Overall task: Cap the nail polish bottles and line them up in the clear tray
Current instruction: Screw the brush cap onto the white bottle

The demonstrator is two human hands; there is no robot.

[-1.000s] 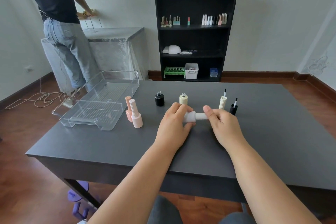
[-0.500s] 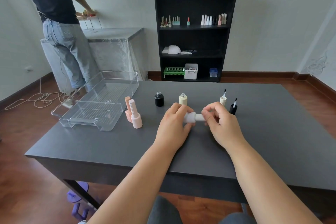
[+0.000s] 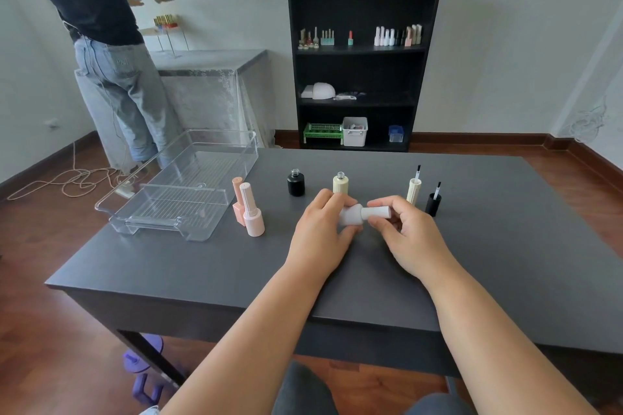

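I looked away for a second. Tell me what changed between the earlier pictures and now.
The right hand shifted its fingers around the white cap, from an end pinch to a curled grip with the cap end bare, as if twisting. The left hand kept holding the white bottle. The bystander raised both arms. The clear tray and other bottles stayed put.

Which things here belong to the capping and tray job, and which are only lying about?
Belong to the job:
white bottle in both hands
clear tray
two pink capped bottles
open black bottle
open cream bottle
cream brush cap
black brush cap

Lying about:
black shelf
green rack
floor cable
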